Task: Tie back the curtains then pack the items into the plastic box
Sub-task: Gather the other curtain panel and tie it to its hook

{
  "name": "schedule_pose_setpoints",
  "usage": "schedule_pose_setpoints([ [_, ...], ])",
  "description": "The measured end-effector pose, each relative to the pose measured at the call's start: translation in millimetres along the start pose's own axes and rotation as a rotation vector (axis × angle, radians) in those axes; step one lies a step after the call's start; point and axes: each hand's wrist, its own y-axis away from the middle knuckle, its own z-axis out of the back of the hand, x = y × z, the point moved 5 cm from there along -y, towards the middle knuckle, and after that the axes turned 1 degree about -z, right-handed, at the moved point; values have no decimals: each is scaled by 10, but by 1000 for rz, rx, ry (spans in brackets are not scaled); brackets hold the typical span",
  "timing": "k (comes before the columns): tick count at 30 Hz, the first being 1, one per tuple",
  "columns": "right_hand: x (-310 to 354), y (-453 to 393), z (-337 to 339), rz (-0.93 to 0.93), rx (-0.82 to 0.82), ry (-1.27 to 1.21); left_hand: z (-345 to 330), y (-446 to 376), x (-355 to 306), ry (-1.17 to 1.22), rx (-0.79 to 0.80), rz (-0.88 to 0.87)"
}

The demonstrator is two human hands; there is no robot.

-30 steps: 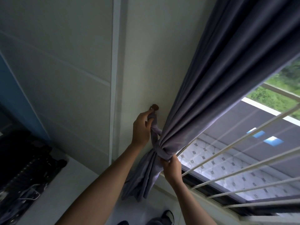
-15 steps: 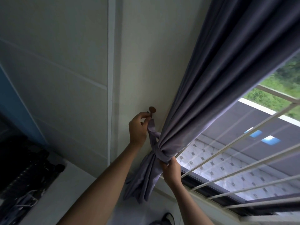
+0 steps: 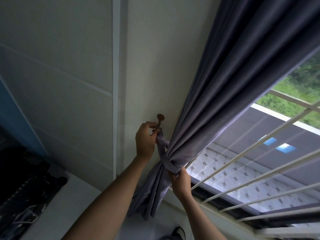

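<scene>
The wall [image 3: 78, 75] and the barred window [image 3: 259, 161] are seen from close by, with the grey curtain [image 3: 233, 84] drawn aside from the glass and gathered into one bundle low beside the wall. Around the gathered part a tieback [image 3: 170, 163] of the same cloth is wrapped, its end twisted up toward a small brown hook [image 3: 160, 118] fixed on the wall. The left hand [image 3: 145, 141] is curled round that end, which is pinched between thumb and fingers right at the hook's stem. The right hand [image 3: 180, 181] is closed on the bundle just under the band, so the folds are kept together. The plastic box is not in view; the packing is judged not yet begun. For the step in hand, the loop should be slipped fully over the head of the hook and seated on the stem while the bundle is held firm; the lower grip is best let go only once the band is felt to bear the weight
</scene>
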Motion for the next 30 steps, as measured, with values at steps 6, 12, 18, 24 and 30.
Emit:
schedule_pose_setpoints([
  [6,25,5,11,-11,3,6,3,-40,76,123,-14,68],
  [12,77,26,35,-22,12,6,7,-88,98,90,31,64],
  [18,102,9,61,-32,40,15,5,-102,86,-78,119,-5],
  [24,108,-55,116,-92,94,45,35,-43,60,-182,125,36],
  [30,-32,112,150,-291,43,217,84,609,256,-210,178,83],
])
